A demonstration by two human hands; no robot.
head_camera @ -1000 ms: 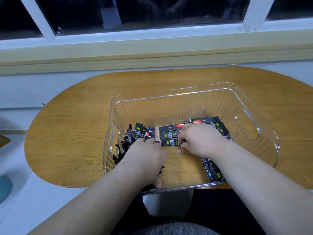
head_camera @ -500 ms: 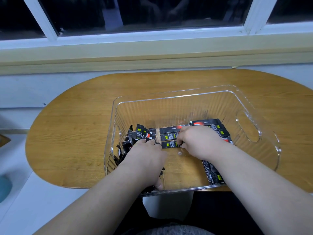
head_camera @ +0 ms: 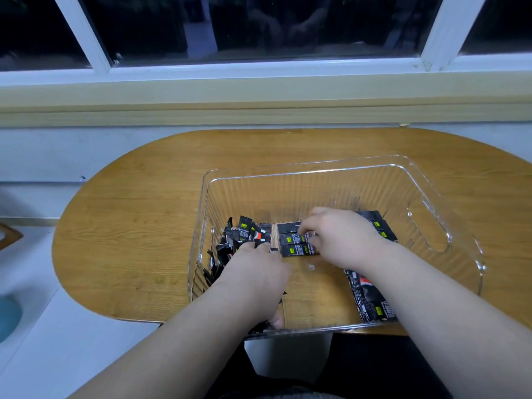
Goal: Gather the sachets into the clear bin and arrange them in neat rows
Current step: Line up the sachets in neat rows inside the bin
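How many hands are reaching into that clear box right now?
2. The left hand grips the jumbled sachets at the left of the clear bin; the right hand pinches a sachet in the flat row toward the back. Neither is hidden.

We count one clear bin (head_camera: 431, 180) standing on one wooden table (head_camera: 129, 226). Two hands are inside it, the left hand (head_camera: 253, 280) and the right hand (head_camera: 342, 240). Of the sachets (head_camera: 293, 244), three lie flat side by side in the middle, where we can count them. At least two more show behind the right hand, and at least two near the front wall. The heap (head_camera: 244, 231) on the left is too tangled for us to number. Behind, we see three window panes (head_camera: 259, 24).
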